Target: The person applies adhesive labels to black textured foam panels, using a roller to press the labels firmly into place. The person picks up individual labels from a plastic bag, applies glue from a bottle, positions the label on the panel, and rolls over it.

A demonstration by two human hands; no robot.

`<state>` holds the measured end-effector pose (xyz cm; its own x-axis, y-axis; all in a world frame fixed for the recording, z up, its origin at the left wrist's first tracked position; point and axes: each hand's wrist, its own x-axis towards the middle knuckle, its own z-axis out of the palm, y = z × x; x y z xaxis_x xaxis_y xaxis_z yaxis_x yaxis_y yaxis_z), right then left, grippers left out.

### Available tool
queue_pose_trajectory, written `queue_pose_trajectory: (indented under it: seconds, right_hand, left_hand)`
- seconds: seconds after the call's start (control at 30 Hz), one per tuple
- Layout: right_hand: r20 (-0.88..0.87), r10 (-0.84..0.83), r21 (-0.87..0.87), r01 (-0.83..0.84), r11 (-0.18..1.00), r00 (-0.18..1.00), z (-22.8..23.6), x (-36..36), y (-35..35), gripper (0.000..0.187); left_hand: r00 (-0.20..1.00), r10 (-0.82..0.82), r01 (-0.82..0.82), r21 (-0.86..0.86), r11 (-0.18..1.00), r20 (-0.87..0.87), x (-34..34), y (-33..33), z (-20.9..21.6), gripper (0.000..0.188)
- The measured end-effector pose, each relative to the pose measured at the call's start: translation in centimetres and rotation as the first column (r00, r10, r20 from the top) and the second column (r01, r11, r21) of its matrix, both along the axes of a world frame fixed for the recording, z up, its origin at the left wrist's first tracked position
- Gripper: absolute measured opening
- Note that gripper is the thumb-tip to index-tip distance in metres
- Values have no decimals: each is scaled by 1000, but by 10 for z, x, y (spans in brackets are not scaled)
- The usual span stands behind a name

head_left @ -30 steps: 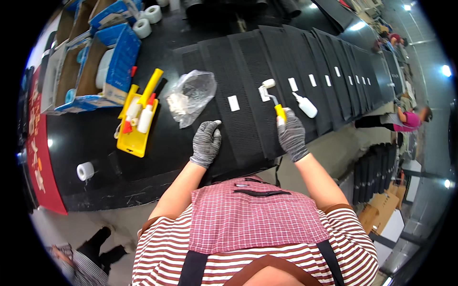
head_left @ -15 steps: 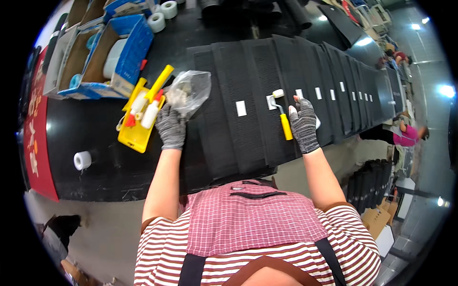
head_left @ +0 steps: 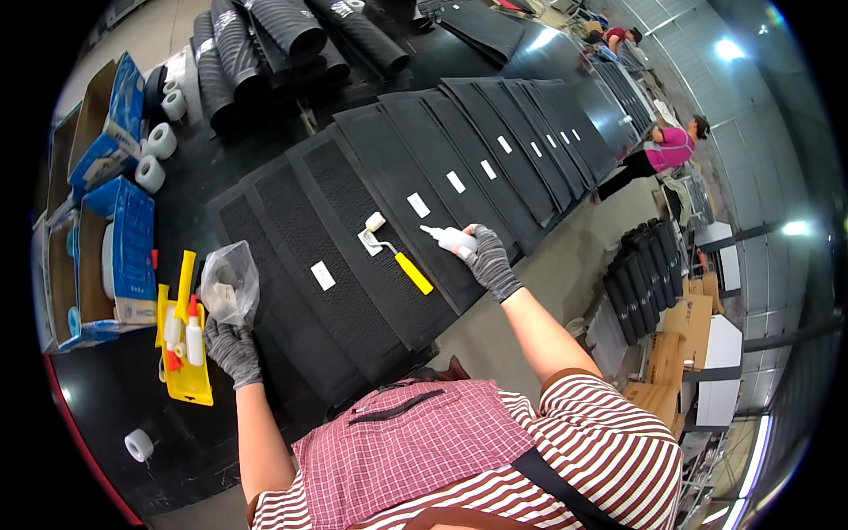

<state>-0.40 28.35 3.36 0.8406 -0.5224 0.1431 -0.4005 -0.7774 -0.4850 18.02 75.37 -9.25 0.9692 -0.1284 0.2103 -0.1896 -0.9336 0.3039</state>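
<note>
A white squeeze bottle (head_left: 452, 240) with a thin nozzle is in my gloved right hand (head_left: 490, 265), tilted over the black sheets with its tip pointing left. Left of it a small roller with a yellow handle (head_left: 412, 273) lies on a sheet, its white head by a white label (head_left: 371, 243). My gloved left hand (head_left: 234, 355) is closed at the lower edge of a clear plastic bag (head_left: 231, 284); its fingertips are partly hidden. Beside that hand sits a yellow tray (head_left: 190, 386) holding white bottles with red caps (head_left: 194, 329).
Overlapping black sheets (head_left: 397, 150) with white labels run along the dark table. Black rolls (head_left: 283, 35) lie at the back. Blue cartons (head_left: 132, 238) and white tape rolls (head_left: 150, 174) are at the left. A person in pink (head_left: 671, 150) stands at the far right.
My right hand has lifted a white bottle above the sheets, its nozzle now showing. The view has turned and shifted, so the table appears at a new angle. My left hand stays by the bag.
</note>
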Motion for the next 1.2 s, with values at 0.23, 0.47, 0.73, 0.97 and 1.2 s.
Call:
queue_pose_trajectory:
  seconds: [0.23, 0.47, 0.73, 0.97, 1.2]
  right_hand:
    - [214, -151, 762, -68, 644, 965, 43, 25, 48, 31]
    - [164, -99, 978, -149, 146, 981, 32, 72, 134, 34]
    - [19, 202, 884, -111, 454, 979, 7, 119, 207, 39]
    - [207, 448, 378, -494, 783, 870, -13, 140, 231, 28]
    - [176, 490, 348, -519, 780, 854, -20, 150, 237, 28]
  left_hand:
    - [1000, 9, -8, -30, 1000, 14, -2, 8, -3, 51]
    - [1000, -12, 14, -71, 997, 28, -3, -2, 6, 46]
    - [996, 42, -49, -84, 995, -81, -8, -7, 17, 48]
    - [998, 37, -42, -113, 993, -48, -7, -8, 18, 46]
    - [1000, 29, -30, -137, 990, -12, -7, -7, 16, 43]
